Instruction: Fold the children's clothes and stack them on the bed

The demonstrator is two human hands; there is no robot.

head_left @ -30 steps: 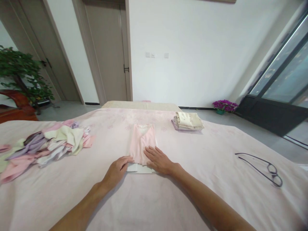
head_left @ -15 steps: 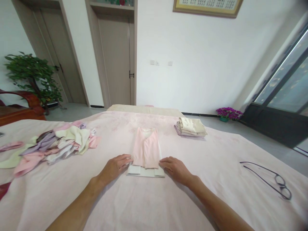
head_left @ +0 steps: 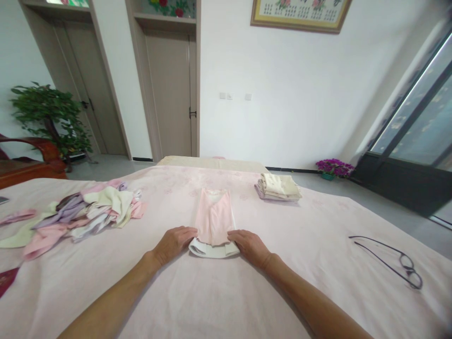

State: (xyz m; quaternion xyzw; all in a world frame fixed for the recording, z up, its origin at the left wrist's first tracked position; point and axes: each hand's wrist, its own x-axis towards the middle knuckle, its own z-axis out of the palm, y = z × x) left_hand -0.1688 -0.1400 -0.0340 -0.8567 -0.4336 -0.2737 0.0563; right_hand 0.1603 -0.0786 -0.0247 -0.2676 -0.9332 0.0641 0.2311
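Fingers of both hands: pinched narrow on the lower side edges of the pink garment [head_left: 213,214], thumb tips hidden. Use this garment as landmark for all places below.

Far left of the garment: a dark red item [head_left: 7,280], cut off by the edge of view, then a loose heap of clothes [head_left: 86,214]. At the garment's left edge, in contact: left hand [head_left: 176,240]. Between the hands: the garment itself, lying front up on the cloth-covered tabletop [head_left: 212,306], with a white hem [head_left: 213,252] curled at its near end. At the garment's right edge, in contact: right hand [head_left: 250,246]. Right of the garment and farther off: a folded stack [head_left: 278,187], cream on top. Far right of the garment: eyeglasses [head_left: 408,270], arms spread.

Step in hand, as judged: lifting the near end evenly. Take all layers in each pinch, at matching points. Raise both sides at one rate to avoid skewing the hem. Apply light sideways tension to flatten the curl. Avoid catching the cloth beneath.
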